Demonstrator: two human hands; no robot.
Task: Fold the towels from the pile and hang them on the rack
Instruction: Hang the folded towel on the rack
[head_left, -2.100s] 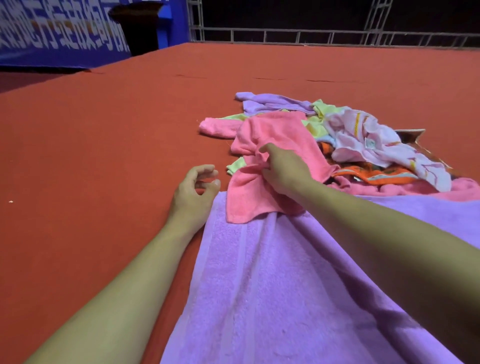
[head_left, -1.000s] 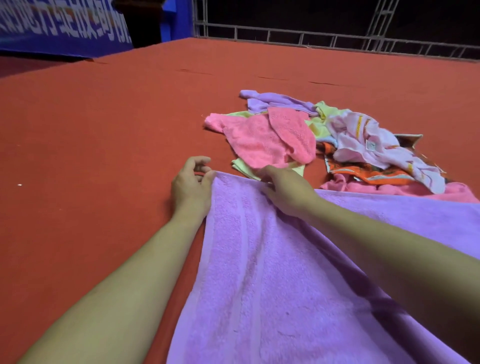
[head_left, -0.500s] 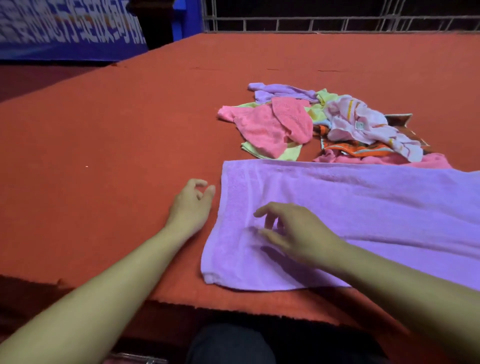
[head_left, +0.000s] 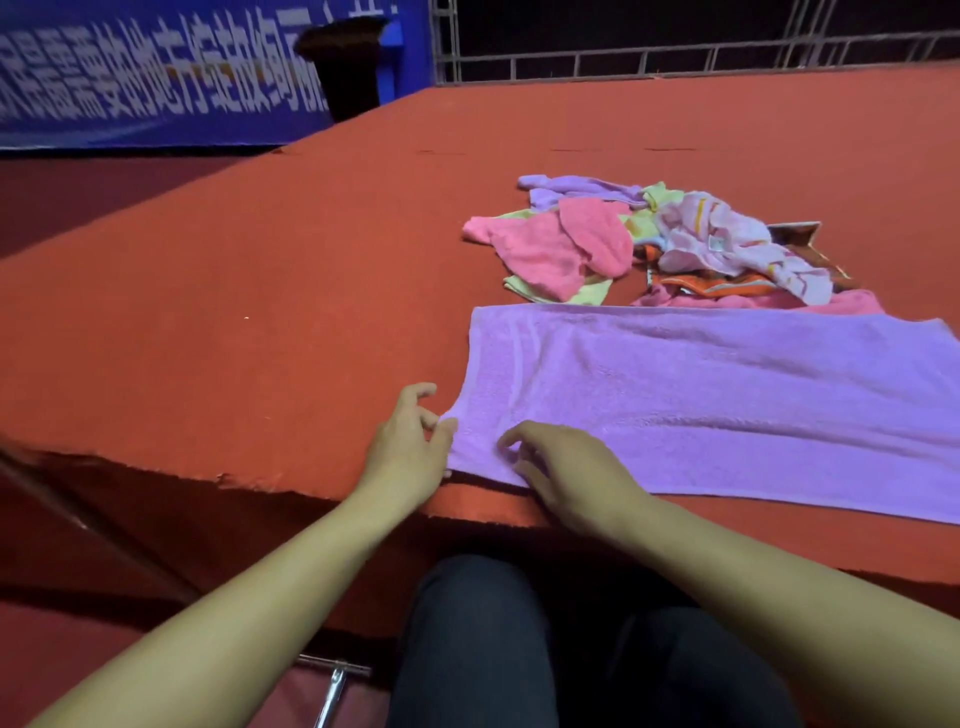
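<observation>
- The purple towel (head_left: 717, 400) lies spread flat on the red tabletop (head_left: 260, 291), its long side running to my right and out past the edge of view, its near edge just short of the tabletop's front edge.
- My left hand (head_left: 410, 447) sits at the towel's near left corner; thumb and fingers (head_left: 423, 392) are curled in around the corner's edge, touching the cloth, though I cannot tell for sure whether they pinch it.
- My right hand (head_left: 566, 467) rests on top of the towel just beside the left one, fingers bent and loosely spread with the tips on the terry near the front hem.
- Behind the purple towel, touching its far edge, is the pile of towels (head_left: 670, 244): a pink towel (head_left: 561, 249) folded over on the left, a yellow-green one (head_left: 566, 293) beneath it, a lilac one (head_left: 576, 187) at the back, a white patterned cloth (head_left: 727, 244) on top at the right, and an orange striped one (head_left: 711, 286) below that.
- A brown box corner (head_left: 800, 236) shows behind the white cloth.
- My dark trousers (head_left: 519, 649) show below the tabletop's edge, with a metal frame piece (head_left: 337, 675) to their left.
- Far back stand a blue banner with white lettering (head_left: 156, 78), a dark pedestal (head_left: 345, 67) and a metal railing (head_left: 675, 57).
</observation>
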